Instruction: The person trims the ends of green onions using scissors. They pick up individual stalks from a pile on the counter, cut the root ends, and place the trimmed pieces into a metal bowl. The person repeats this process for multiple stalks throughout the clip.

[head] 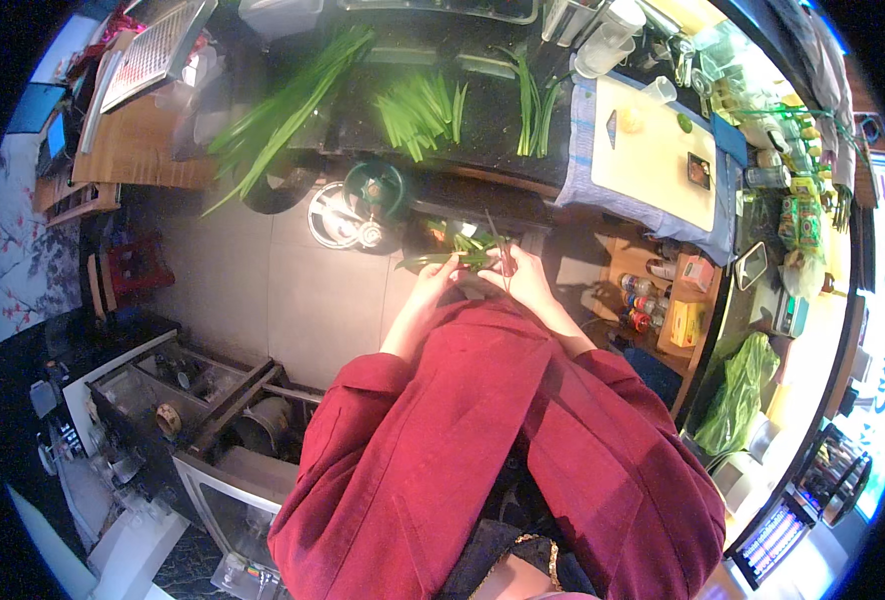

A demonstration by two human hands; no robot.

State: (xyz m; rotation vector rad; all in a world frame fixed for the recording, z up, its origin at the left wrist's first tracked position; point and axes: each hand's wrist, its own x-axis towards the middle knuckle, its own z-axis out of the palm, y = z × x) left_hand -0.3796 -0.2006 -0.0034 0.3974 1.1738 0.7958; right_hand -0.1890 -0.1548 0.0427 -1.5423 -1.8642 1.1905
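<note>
My left hand [435, 282] pinches a long green leaf [417, 262], which looks like pandan. In my right hand [523, 276] is a pair of scissors [496, 231], its blades pointing away from me. The two hands are close together in front of my waist. Just beyond them, green leaf pieces [472, 243] show over a dark bin or box whose outline is partly hidden. On the dark counter ahead lie a bunch of long leaves [300, 109], a group of shorter leaves [417, 116] and a small bunch [537, 124].
A pale cutting board [649, 165] rests on a blue cloth [579, 150] at the right. Clear plastic cups [602, 51] stand behind it. Bottles and boxes fill a wooden shelf [615, 300] below. Round items [349, 210] sit at the counter's foot. A glass-fronted cabinet [236, 502] is at lower left.
</note>
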